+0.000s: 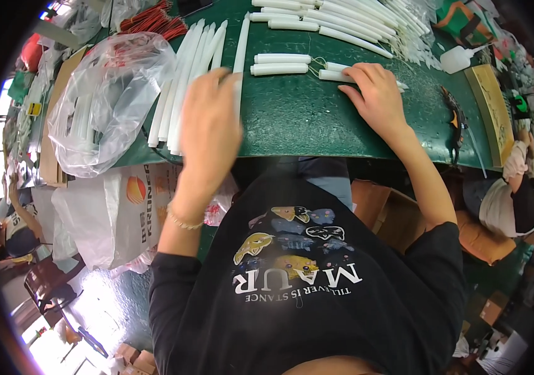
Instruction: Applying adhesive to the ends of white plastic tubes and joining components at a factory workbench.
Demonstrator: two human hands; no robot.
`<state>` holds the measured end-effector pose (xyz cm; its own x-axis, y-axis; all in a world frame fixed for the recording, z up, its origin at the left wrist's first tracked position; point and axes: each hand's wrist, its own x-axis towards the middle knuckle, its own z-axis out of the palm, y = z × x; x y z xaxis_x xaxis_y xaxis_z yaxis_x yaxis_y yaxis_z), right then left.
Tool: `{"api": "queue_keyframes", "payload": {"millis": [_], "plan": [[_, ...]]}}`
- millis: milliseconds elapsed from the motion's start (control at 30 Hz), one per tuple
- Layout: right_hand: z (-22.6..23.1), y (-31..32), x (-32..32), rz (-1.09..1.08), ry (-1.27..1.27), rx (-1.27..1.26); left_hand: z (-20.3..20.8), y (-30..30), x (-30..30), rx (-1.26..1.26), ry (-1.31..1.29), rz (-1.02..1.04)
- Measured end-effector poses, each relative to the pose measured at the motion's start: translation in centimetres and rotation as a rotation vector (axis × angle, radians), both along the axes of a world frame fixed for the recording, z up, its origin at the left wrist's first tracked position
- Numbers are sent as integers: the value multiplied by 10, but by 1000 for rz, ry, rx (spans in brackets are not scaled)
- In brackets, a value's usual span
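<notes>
Can't tell grip on left hand (210,122): motion-blurred, fingers apparently curled over near part of lone stick (244,44), contact unclear. On right hand (376,94): thumb and forefinger parted, other fingers loosely bent, draped over right stick pair (335,67); no pinch visible, probably just steadying with light pressure so as not to let them roll.

To the left, just beside right pair: left stick pair (281,64), blunt ends outward to the left, with thin cord (318,64) between pairs. Likely set in line and close to keep cord slack and easy to reach.

Under and beside left hand: long row of sticks (176,87), side by side, tips pointing away. Probably aligned for quick single pickup. Beyond right hand: stick pile (348,17), fanned but mostly lying the same way, presumably to limit tangling.

All on green table (292,128). Clear bag (117,69) left of row, more white sticks visible through plastic. Hand tool (453,122) off to the right, well apart from both hands, likely parked there to free the working area.
</notes>
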<state>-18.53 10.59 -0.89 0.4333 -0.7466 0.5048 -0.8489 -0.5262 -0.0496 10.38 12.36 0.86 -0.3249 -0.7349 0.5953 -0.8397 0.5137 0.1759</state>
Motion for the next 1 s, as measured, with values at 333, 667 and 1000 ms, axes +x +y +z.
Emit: {"api": "queue_keyframes", "payload": {"millis": [333,667,1000], "plan": [[-12,-10,7,53,-154,76,-19,-41,-61,140,-66,-156],[-1,8,3,82,-268,281,-21,-24,-56,314,255,-393],[30,27,3,148,-495,730,-12,-13,-54,540,326,-518]]}}
